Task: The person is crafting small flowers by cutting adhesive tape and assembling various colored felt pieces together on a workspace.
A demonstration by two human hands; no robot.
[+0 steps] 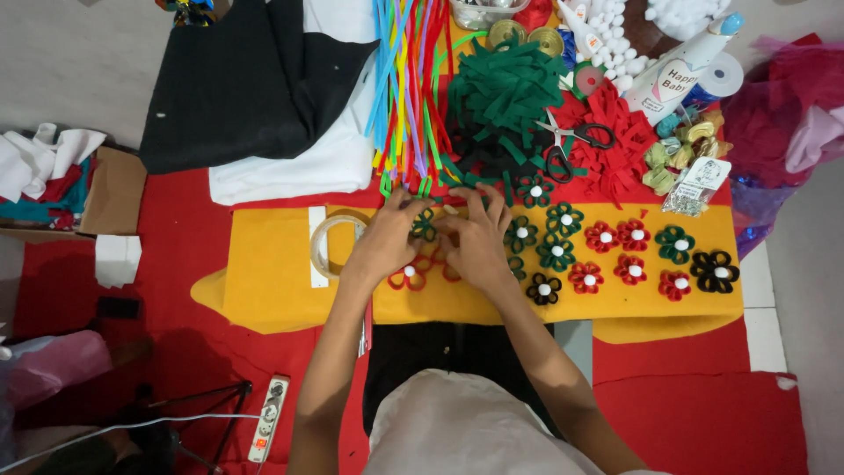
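We see a tape roll (pixel 332 244) on the yellow felt sheet (pixel 264 281). Just right of it, the left hand (pixel 387 239) and right hand (pixel 477 242) meet over a green felt flower (pixel 425 225), fingers curled narrowly, pinching its looped petals. A red felt flower (pixel 409 274) with a white pompom centre lies beneath them. Finished flowers (pixel 615 255) line up rightward.
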